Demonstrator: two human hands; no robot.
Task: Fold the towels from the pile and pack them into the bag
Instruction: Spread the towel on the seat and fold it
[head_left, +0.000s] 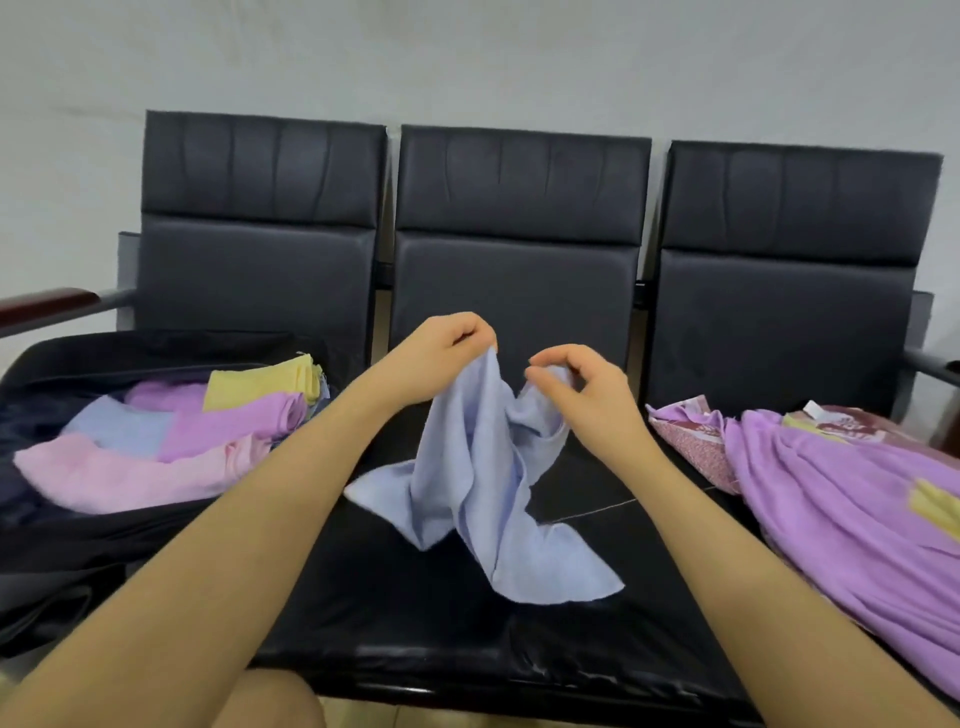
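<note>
Blue cloth sits pinched between my thumb and fingertips on both sides: my left hand nips the top edge of the blue towel, and my right hand curls round the same edge just beside it, the remaining fingers bent loosely. I hold it up by that edge, I judge, so the rest hangs free and I can find the corners before folding. Its lower part drapes and spreads on the middle seat of the black bench, near the front edge, where there is flat room to fold.

At the left end of the bench the dark bag lies open, with folded towels in pink, purple, blue and yellow already inside, close enough to drop the next one in. At the right end lies the pile, mostly purple cloth with bits of yellow, still to be worked through. So the task looks partly done.
</note>
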